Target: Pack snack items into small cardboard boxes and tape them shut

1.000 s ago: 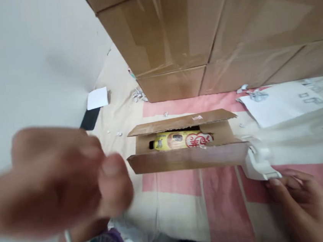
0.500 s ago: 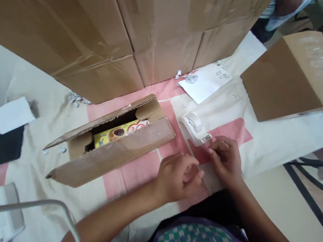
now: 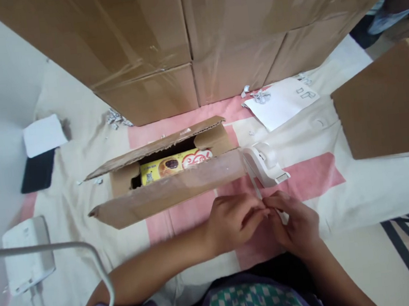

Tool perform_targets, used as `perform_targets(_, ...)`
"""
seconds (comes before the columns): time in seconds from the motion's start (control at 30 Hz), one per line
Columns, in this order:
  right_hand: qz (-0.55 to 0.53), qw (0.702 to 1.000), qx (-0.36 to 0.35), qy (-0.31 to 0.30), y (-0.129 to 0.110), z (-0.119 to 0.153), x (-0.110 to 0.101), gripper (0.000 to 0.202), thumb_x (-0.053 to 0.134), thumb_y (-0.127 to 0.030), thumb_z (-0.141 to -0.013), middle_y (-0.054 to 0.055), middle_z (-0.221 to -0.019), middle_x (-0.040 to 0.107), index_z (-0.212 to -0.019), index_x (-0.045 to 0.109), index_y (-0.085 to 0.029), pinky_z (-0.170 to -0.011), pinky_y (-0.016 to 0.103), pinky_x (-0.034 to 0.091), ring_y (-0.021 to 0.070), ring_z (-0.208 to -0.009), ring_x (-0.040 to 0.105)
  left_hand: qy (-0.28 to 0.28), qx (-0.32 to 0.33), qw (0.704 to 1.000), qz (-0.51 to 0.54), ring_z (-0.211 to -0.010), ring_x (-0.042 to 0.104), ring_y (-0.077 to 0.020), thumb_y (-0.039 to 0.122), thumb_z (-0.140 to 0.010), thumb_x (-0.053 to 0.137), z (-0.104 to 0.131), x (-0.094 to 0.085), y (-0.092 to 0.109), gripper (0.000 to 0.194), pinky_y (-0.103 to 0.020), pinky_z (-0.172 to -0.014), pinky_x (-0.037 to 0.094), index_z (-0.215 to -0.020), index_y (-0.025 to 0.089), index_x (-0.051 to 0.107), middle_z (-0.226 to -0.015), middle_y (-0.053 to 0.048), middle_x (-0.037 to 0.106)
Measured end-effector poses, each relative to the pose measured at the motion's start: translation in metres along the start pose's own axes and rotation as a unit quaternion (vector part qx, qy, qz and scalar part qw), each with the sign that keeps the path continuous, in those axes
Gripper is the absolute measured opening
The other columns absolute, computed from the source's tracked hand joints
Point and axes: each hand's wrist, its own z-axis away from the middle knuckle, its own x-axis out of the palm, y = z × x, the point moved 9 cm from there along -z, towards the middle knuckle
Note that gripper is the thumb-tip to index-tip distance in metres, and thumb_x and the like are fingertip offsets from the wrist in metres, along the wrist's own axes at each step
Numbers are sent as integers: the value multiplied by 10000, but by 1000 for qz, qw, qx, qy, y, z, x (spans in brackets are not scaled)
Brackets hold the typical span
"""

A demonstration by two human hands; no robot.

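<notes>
A thin white strip (image 3: 255, 184) is pinched between the fingertips of the left hand (image 3: 233, 220) and the right hand (image 3: 296, 223), which meet at the near centre of the scene. Both hands are closed on the near end of the strip. The strip runs from the fingertips away to the white handheld device (image 3: 266, 163), which lies on the cloth just beyond the hands. Whether the strip is paper or tape cannot be told.

The device is set against the right end of a long open carton (image 3: 168, 193). The carton lies on its side with its flaps spread, and a yellow printed packet (image 3: 172, 165) is seen inside it.

All of these items rest on a pink and cream checked cloth (image 3: 302, 177). A white sheet of paper (image 3: 283, 105) with small shreds on it is placed further right and far. A wall of taped cardboard boxes (image 3: 192, 32) is stacked along the far edge. Another brown box (image 3: 385, 104) stands at the right edge. At the left, a white pad (image 3: 44, 135) on a dark object and a white adapter (image 3: 27, 254) with a cable are located.
</notes>
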Motion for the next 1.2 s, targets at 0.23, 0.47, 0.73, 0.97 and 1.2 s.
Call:
perform_targets(0.23, 15, 996, 45, 77, 1, -55, -26, 721, 719, -262, -868, 100, -1290, 634, -1497, 373, -326, -588, 342, 533, 179, -747, 622, 28, 197, 972, -123, -514, 544, -112, 194, -992, 511, -14, -48, 72, 172, -304, -480, 356, -871, 185, 632, -630, 26, 641)
perform_targets(0.47, 136, 968, -178, -113, -66, -133, 31, 666, 518, -271, -967, 107, -1536, 497, -1593, 291, -289, -1154, 668, 368, 405, -1490, 338, -156, -90, 967, -178, -679, 647, -97, 264, -1051, 494, -33, -125, 57, 155, -248, -641, 478, -927, 232, 583, -789, 67, 698)
perform_targets(0.73, 119, 969, -170, -132, -56, -127, 56, 685, 461, -178, -923, 134, -1469, 533, -1586, 310, -256, -1132, 667, 389, 402, -1490, 351, -87, -249, 950, -168, -552, 540, -94, 396, -1028, 520, -38, -183, -2, 302, -230, -516, 399, -797, 212, 580, -648, 50, 605)
perform_targets(0.97, 95, 974, -159, -134, -55, -129, 55, 701, 470, -168, -906, 131, -1461, 534, -1581, 308, -263, -1150, 682, 383, 400, -1486, 343, -108, -242, 941, -213, -496, 420, -100, 355, -884, 711, -40, -184, -21, 177, -250, -486, 318, -955, 237, 599, -567, 86, 422)
perform_targets(1.2, 86, 976, -146, -138, -52, -129, 56, 706, 466, -185, -905, 121, -1495, 502, -1586, 304, -275, -1166, 712, 365, 400, -1496, 327, -55, -200, 964, -168, -827, 663, -159, 329, -943, 652, -48, -190, 0, 139, -268, -663, 494, -874, 225, 592, -951, -15, 713)
